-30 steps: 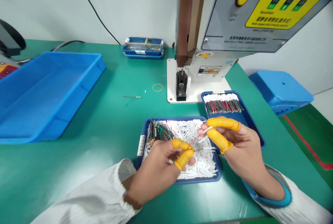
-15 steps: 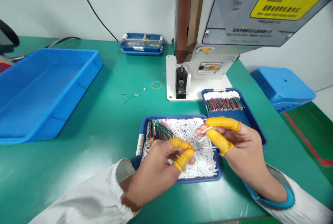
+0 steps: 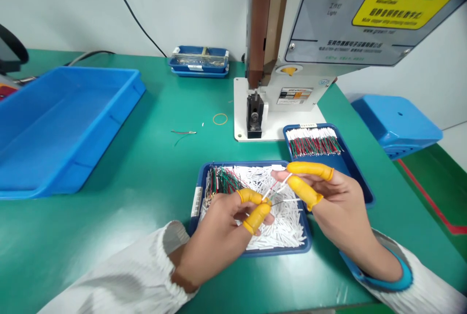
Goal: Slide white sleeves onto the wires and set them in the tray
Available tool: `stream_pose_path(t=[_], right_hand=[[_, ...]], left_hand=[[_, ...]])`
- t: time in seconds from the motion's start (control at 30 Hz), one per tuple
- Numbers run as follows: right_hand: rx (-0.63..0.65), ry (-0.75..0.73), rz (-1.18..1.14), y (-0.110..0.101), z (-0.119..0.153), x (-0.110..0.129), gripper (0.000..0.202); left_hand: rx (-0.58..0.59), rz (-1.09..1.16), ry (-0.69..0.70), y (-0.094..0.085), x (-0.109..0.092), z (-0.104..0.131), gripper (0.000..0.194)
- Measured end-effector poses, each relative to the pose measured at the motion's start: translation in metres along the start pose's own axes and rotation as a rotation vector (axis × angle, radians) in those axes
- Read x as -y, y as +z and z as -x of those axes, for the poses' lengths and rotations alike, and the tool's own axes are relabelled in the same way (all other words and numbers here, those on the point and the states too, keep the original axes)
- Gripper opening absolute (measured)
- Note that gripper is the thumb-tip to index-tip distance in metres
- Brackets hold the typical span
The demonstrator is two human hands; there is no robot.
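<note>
My left hand point(image 3: 226, 229), with yellow finger cots on thumb and forefinger, pinches the ends of thin red, green and white wires point(image 3: 274, 193). My right hand point(image 3: 330, 204), also in yellow cots, pinches a small white tube point(image 3: 285, 180) at the wires' other end. Both hands hover over a dark blue tray point(image 3: 204, 177) filled with loose white tubes and a bundle of red and green wires point(image 3: 223, 182).
A second blue tray point(image 3: 346, 163) with rows of tubed wires lies to the right, in front of a press machine point(image 3: 277, 65) with a small black die point(image 3: 254, 117). A large blue bin point(image 3: 65, 124) sits left. A rubber band point(image 3: 220, 119) and stray wires point(image 3: 184, 133) lie mid-table.
My right hand has shifted a little left and up toward my left hand, sliding the white tube along the wires. The left hand has barely moved.
</note>
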State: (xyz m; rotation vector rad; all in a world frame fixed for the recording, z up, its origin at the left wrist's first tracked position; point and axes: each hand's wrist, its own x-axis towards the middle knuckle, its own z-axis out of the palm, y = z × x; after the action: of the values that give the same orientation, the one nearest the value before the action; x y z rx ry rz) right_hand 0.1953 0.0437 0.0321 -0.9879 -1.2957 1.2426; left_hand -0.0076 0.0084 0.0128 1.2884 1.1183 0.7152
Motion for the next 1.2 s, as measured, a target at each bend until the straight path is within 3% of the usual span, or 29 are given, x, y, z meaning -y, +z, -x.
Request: stream_pose_path(t=[0.13,0.33,0.5,0.67,0.77,0.87,1.03,1.2], right_hand=[[-0.140,-0.080,0.071,-0.003,-0.001,0.001,0.022],[0.097,-0.070,0.210,-0.002,0.001,-0.005,0.023],[0.047,-0.084,0.156,0.002,0.005,-0.006,0.023],[0.199,0.007,0.123,0.002,0.005,-0.007,0.025],[0.151,0.007,0.121,0.001,0.007,-0.007,0.031],[0.080,-0.074,0.156,0.001,0.008,-0.008,0.023],[0.247,-0.027,0.188,0.003,0.007,-0.010,0.022],[0.152,-0.076,0.212,0.004,0.005,-0.009,0.019]], left_hand=[[-0.035,0.098,0.003,0.001,0.001,0.000,0.018],[-0.110,0.206,0.039,0.000,0.006,0.001,0.022],[-0.067,0.081,0.073,0.001,0.002,0.001,0.019],[-0.061,0.082,0.176,0.000,0.005,0.000,0.014],[-0.072,0.110,0.175,-0.001,0.008,0.000,0.016],[-0.070,0.101,0.153,-0.001,0.008,-0.001,0.021],[-0.138,0.034,0.259,-0.002,0.009,-0.003,0.012],[-0.136,0.180,0.253,-0.001,0.011,-0.007,0.013]])
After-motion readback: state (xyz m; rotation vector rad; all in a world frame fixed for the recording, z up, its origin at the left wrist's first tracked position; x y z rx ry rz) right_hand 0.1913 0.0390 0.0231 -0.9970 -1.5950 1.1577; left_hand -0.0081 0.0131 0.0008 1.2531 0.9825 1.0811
